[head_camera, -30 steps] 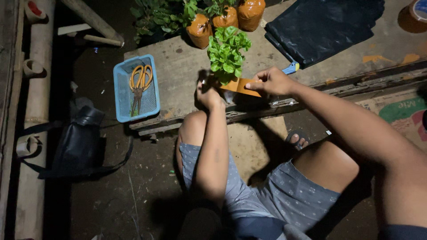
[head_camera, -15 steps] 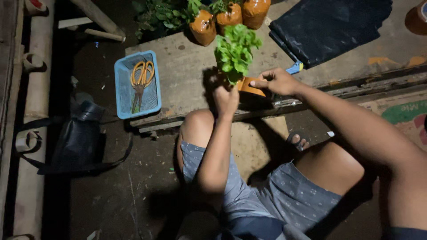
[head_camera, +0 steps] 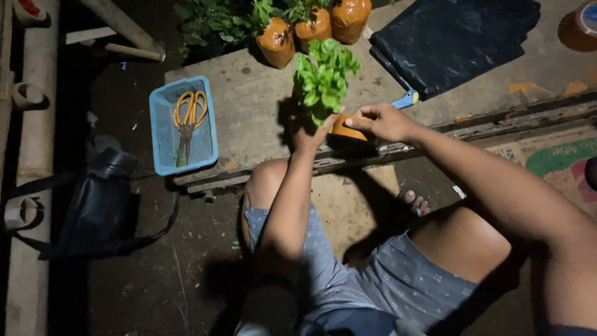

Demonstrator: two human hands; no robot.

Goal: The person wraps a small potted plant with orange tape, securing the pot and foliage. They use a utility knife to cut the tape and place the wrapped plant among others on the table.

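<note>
Where hands [head_camera: 348,127] work, a worn concrete slab [head_camera: 255,106] lies.

Leafy seedling [head_camera: 323,78] lifted higher off the boards, both hands [head_camera: 379,121] raised with it, orange bag tilted

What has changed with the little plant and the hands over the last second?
Both hands, the left hand and right hand, have kept hold of the leafy plant in its orange pot and tilted it more upright. The blue basket with scissors has stayed put.
</note>
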